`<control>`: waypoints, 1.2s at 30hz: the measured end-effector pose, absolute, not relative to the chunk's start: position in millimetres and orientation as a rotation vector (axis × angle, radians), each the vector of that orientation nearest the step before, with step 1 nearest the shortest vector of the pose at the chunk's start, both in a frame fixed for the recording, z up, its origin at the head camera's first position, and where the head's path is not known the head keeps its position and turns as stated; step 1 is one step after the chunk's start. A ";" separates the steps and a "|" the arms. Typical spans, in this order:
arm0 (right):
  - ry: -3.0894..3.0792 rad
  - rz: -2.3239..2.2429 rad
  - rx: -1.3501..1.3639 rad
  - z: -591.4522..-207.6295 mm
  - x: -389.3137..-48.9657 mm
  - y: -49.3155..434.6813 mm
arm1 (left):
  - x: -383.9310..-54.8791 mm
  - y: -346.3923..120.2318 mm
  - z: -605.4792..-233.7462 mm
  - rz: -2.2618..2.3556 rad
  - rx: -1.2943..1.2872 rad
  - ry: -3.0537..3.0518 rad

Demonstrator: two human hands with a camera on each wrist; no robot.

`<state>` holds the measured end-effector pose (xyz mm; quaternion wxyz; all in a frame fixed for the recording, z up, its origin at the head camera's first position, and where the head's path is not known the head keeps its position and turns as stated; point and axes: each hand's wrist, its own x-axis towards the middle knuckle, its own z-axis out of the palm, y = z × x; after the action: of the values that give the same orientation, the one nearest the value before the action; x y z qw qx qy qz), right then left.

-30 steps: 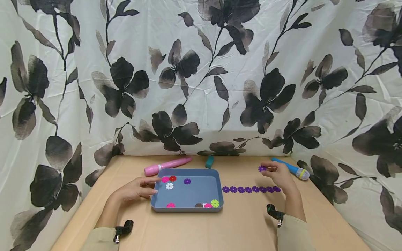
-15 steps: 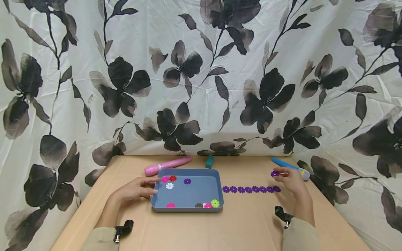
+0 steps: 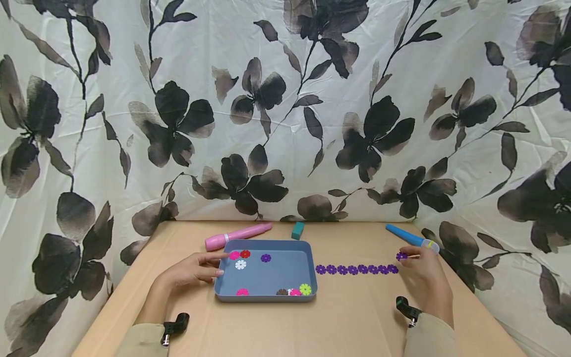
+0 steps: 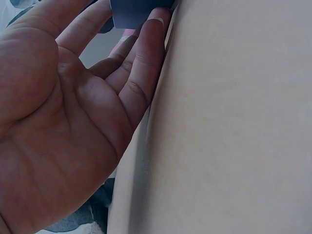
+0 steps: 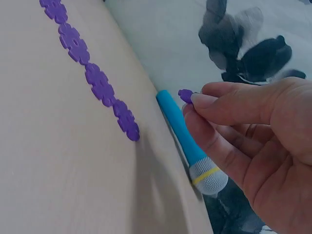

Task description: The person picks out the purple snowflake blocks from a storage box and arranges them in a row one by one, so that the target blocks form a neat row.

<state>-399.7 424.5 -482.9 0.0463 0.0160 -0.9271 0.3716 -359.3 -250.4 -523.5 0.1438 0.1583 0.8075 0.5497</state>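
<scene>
My right hand pinches a small purple flower-shaped disc between thumb and fingertips. In the right wrist view the purple disc shows nearly edge-on at the fingertips, above the table. To its left lies a straight chain of purple flower discs, linked end to end. My left hand rests at the left side of a blue-grey tray, its fairly straight fingers touching the rim. In the left wrist view, the tray's corner meets the fingers; some fingertips are cut off.
Several loose discs lie in the tray, among them a purple one and a lime one. Behind stand a pink microphone-like toy and a teal block. A blue toy microphone lies right, near the floral curtain.
My right hand has moved right and toward me with the purple disc, from beyond the chain to beside its right end. My left hand and the tray stay put.
</scene>
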 end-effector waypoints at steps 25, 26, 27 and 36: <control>-2.859 1.288 -0.139 -511.1 -410.7 437.5 | -362.4 -248.9 -526.4 1.576 0.522 2.354; -2.864 1.291 -0.145 -511.7 -412.3 437.7 | -362.9 -248.3 -526.4 1.577 0.522 2.353; -2.866 1.293 -0.152 -512.5 -414.1 438.1 | -363.4 -247.5 -526.4 1.577 0.518 2.353; -2.889 1.273 -0.139 -515.8 -430.8 441.5 | -365.8 -240.5 -526.4 1.594 0.471 2.357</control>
<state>-430.8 441.5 -515.8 -0.0092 -0.0440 -0.9141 0.4029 -365.8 -240.5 -526.4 0.1285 0.1619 0.8104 0.5482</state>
